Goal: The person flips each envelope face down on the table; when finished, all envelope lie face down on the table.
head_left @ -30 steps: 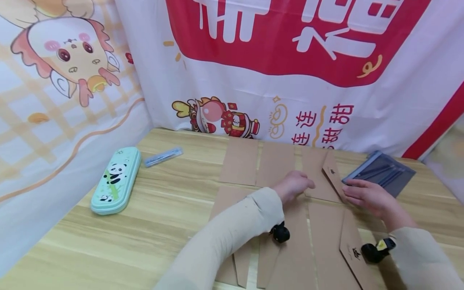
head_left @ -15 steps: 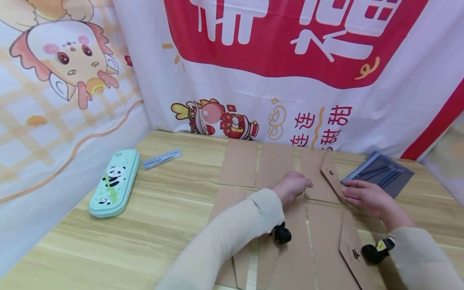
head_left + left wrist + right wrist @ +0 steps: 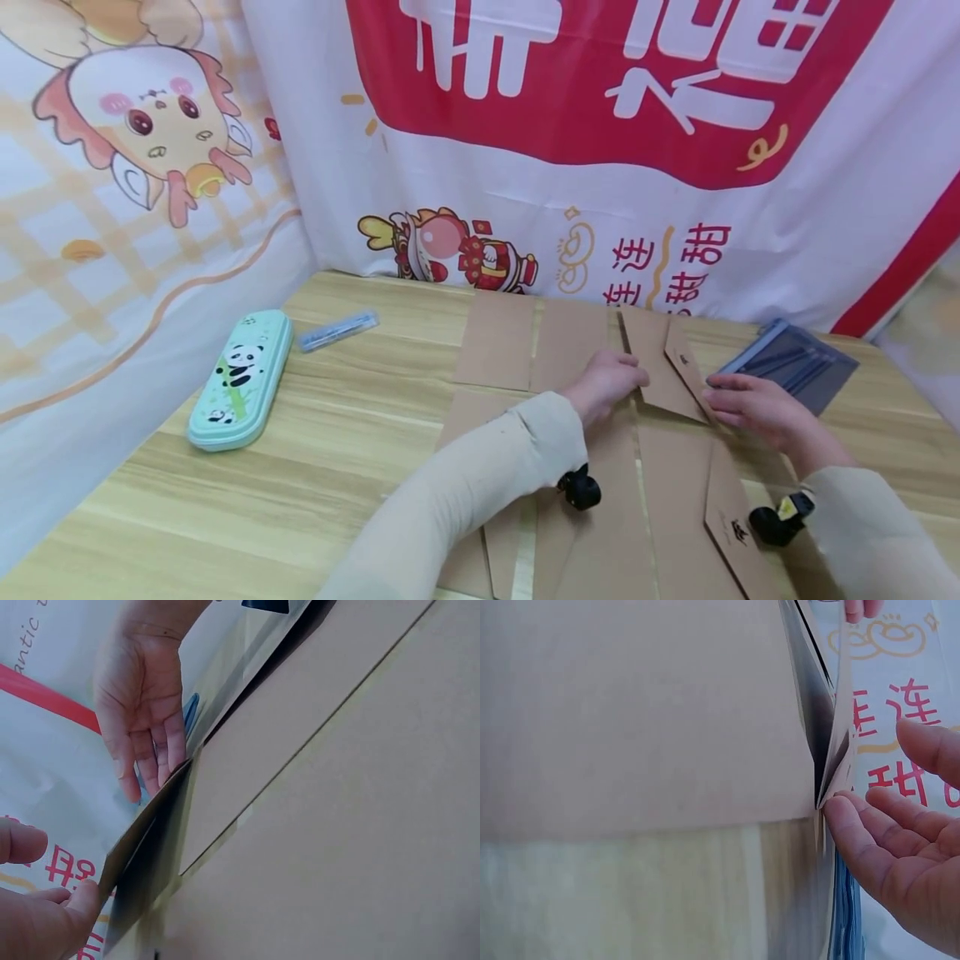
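Note:
Several brown kraft envelopes lie in two rows on the wooden table. At the back right, one envelope (image 3: 660, 367) with a pointed flap and a small dark print is tilted, its left edge raised. My left hand (image 3: 606, 385) holds that left edge with its fingertips; in the left wrist view the thumb (image 3: 22, 841) stands apart from the fingers. My right hand (image 3: 761, 410) is at the envelope's right edge. In the right wrist view its fingers are fairly straight, touching the edge, with the thumb spread away. Another envelope (image 3: 678, 492) lies flat in front.
A blue mesh zip pouch (image 3: 806, 367) with pens inside lies behind my right hand. Far left are a mint panda pencil case (image 3: 240, 379) and a slim clear blue case (image 3: 337, 331). A printed cloth (image 3: 450, 179) hangs along the table's back edge.
The back right envelope lay flat before; its left side has now come up off the table at my left hand. Both hands have stayed nearly in place.

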Demonstrator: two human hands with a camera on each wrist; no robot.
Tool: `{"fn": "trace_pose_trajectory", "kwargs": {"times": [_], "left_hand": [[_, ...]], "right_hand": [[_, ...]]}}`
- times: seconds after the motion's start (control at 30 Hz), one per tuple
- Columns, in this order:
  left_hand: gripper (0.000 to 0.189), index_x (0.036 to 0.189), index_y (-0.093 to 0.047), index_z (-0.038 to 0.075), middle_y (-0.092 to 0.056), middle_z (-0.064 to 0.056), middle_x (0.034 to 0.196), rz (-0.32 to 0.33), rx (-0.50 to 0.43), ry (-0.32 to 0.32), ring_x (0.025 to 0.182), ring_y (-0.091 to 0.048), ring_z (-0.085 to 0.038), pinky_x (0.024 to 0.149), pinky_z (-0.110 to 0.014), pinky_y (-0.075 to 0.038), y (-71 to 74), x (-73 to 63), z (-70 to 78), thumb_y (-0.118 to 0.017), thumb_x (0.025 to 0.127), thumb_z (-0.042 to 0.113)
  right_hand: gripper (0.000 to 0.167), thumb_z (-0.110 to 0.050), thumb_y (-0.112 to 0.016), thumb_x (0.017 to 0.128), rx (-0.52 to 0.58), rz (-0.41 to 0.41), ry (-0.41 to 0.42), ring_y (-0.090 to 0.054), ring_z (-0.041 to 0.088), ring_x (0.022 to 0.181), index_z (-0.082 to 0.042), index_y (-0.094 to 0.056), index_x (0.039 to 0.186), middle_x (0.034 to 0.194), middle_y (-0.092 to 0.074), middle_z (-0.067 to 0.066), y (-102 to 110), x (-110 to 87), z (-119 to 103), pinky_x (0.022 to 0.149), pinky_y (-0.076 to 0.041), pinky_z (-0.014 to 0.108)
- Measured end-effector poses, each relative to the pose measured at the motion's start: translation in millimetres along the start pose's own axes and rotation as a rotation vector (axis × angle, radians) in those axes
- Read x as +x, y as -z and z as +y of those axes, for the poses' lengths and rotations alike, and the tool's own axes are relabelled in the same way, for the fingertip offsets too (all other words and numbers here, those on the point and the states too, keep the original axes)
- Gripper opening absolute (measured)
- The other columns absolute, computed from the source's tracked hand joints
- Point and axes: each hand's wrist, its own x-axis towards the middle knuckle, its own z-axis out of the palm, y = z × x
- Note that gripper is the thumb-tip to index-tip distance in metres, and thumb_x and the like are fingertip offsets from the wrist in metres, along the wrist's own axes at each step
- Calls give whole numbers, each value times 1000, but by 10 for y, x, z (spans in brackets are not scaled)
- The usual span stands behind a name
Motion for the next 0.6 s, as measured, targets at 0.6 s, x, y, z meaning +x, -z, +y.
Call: {"fn": "trace_pose_trajectory", "kwargs": {"times": [0.6], "left_hand": [[45,126,-53,-3,-62,-13,118,0,-60,-199,111,-57,-20,92,-26,-48,245,-77,-3,-59,82,-6]], "right_hand": [[69,-19,-52,94,49,-56,60,-56,-3,94,17,-14,139,138,-29,35,-310,99,-158,89,-50,25]]}}
